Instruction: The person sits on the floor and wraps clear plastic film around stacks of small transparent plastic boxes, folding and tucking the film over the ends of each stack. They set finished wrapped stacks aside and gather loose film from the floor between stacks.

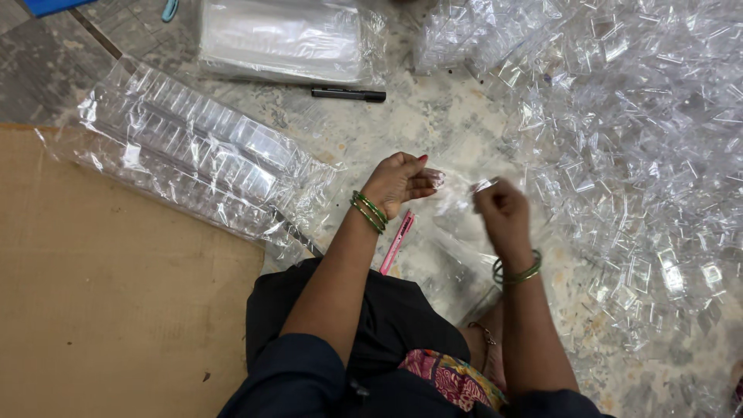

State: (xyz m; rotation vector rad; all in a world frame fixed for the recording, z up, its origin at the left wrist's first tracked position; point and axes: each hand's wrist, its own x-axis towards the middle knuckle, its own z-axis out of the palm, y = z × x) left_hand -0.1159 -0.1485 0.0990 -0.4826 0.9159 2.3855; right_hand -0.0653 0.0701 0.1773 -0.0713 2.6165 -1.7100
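Observation:
My left hand [400,183] and my right hand [501,209] are raised over the stone floor, both pinching a small clear plastic piece [461,188] stretched between them. Green bangles sit on both wrists. A pink pen-like stick [397,241] lies on the floor just under my left wrist. To the right spreads a big heap of small clear plastic pieces [635,139]. A long clear bag packed with rows of the same pieces [193,155] lies to the left of my left hand.
A black marker [348,94] lies at the back, in front of a stack of clear plastic sheets [282,39]. A brown cardboard sheet [101,294] covers the floor at left. My lap in dark cloth fills the bottom centre.

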